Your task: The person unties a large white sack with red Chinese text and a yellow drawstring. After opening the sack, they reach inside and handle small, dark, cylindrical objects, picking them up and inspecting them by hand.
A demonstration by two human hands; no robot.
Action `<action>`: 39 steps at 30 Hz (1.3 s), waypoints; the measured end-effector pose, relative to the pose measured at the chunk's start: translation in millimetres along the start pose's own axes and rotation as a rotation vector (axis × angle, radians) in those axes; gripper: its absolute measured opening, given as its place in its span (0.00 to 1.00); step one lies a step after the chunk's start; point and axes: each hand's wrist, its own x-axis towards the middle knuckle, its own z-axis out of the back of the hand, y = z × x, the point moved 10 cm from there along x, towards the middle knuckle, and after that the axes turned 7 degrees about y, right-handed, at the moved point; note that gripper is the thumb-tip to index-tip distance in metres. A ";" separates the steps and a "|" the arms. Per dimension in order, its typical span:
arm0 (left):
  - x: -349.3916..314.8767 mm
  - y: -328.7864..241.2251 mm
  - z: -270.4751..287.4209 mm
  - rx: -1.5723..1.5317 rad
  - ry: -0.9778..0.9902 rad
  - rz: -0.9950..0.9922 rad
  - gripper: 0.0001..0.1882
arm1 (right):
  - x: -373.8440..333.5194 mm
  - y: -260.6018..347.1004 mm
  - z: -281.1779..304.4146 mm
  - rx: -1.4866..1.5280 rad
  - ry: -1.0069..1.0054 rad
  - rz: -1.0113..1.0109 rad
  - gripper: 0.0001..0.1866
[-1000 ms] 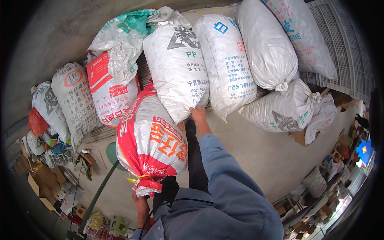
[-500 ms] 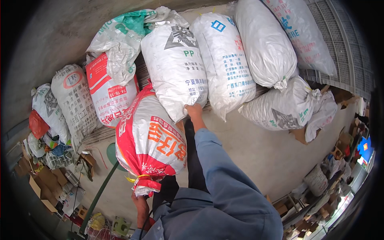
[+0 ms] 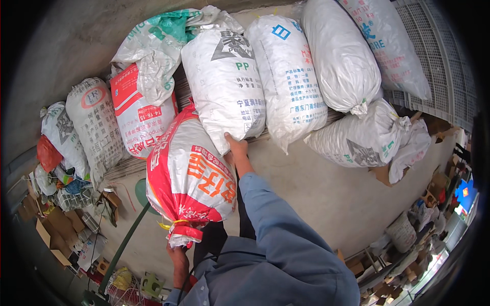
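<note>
A full red and white woven sack (image 3: 196, 173) leans in front of me, its neck tied with yellow cord and pointing toward my body. My left hand (image 3: 177, 260) is at the underside of that gathered neck, closed on it as far as I can see; the fingertips are hidden. Behind it stands a plump white sack (image 3: 224, 92) with dark and green print. My right hand (image 3: 237, 152) grips this white sack's lower corner, thumb on the front and fingers underneath, close beside the red and white sack's right edge.
More filled sacks line the wall, among them a blue-printed white sack (image 3: 288, 81) and a red-topped sack (image 3: 138, 112). One white sack (image 3: 360, 140) lies on its side at right. A green pole (image 3: 125, 247) slants at left near cardboard boxes (image 3: 56, 232).
My right hand has shifted slightly left along the white sack's lower corner, toward the red and white sack. That sack has moved slightly left; my left hand stays at its neck.
</note>
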 end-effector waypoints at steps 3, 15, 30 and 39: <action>8.9 3.8 8.2 0.022 0.040 -0.027 0.21 | 43.0 -18.6 2.6 -0.086 -0.027 -0.211 0.35; -9.5 -9.6 10.3 -0.040 -0.095 -0.062 0.13 | 25.1 -11.5 15.2 0.108 0.077 -0.038 0.13; -92.0 -157.1 -41.7 0.644 0.078 -0.880 0.22 | -381.6 68.7 -78.9 -0.372 1.123 0.447 0.38; -92.9 -99.0 -28.4 0.383 0.478 -0.797 0.14 | -358.3 20.0 -65.3 -0.538 0.614 0.414 0.36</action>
